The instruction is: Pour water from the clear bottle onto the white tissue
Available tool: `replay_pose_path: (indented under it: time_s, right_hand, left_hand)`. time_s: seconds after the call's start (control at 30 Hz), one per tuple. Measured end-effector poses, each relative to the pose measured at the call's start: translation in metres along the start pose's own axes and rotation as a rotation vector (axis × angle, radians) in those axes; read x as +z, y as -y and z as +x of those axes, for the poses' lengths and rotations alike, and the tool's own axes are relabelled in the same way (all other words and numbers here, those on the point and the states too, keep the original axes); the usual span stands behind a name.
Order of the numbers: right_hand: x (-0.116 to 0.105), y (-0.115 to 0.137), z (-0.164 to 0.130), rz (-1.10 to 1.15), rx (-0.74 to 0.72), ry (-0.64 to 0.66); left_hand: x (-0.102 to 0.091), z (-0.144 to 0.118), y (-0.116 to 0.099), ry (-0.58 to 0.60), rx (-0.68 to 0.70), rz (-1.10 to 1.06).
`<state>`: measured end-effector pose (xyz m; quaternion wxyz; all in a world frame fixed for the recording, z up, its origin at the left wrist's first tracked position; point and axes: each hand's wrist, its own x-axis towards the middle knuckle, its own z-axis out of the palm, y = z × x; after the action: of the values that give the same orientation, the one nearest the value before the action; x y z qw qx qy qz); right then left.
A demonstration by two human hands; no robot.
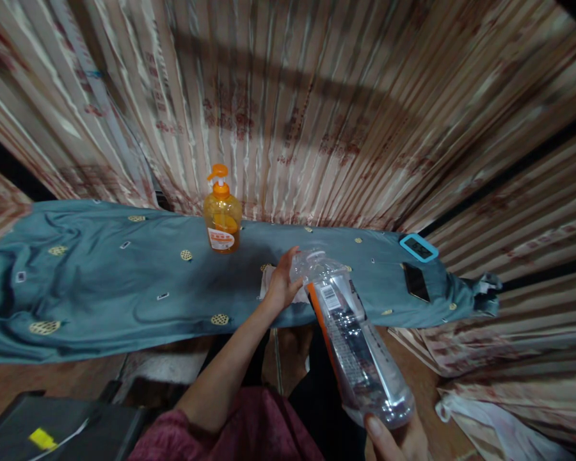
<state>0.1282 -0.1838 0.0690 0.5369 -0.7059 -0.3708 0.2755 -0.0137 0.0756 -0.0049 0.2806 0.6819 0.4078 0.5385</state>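
A large clear plastic bottle (360, 352) with an orange-edged label and a barcode lies slantwise in front of me, its neck pointing away and its base toward me. My left hand (282, 282) is closed at the neck end, around clear plastic; where the bottle ends there is hard to make out. Under the base, my right hand (397, 440) grips the bottle, with the thumb on its side. Partly behind the left hand, a white tissue or cloth (267, 283) rests on the table.
An orange pump bottle (222, 214) stands upright on the narrow table's teal patterned cloth (173, 282). To the right lie a blue-framed device (418, 248) and a dark phone (416, 282). Pleated curtains (288, 115) hang behind. A black case (91, 426) sits at lower left.
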Motion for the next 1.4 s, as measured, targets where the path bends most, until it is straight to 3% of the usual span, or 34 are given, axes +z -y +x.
replay_pose_path:
  time_s: [0.27, 0.6, 1.4]
  right_hand:
    - [0.005, 0.013, -0.001, 0.029, 0.051, -0.012]
    - [-0.003, -0.001, 0.002, -0.043, 0.042, -0.029]
    - [0.004, 0.011, 0.003, -0.034, 0.035, -0.043]
  left_hand:
    - [-0.001, 0.000, -0.001, 0.008, 0.011, -0.029]
    - [-0.002, 0.001, -0.004, 0.007, -0.004, -0.002]
    - [-0.002, 0.001, -0.002, 0.032, -0.047, -0.107]
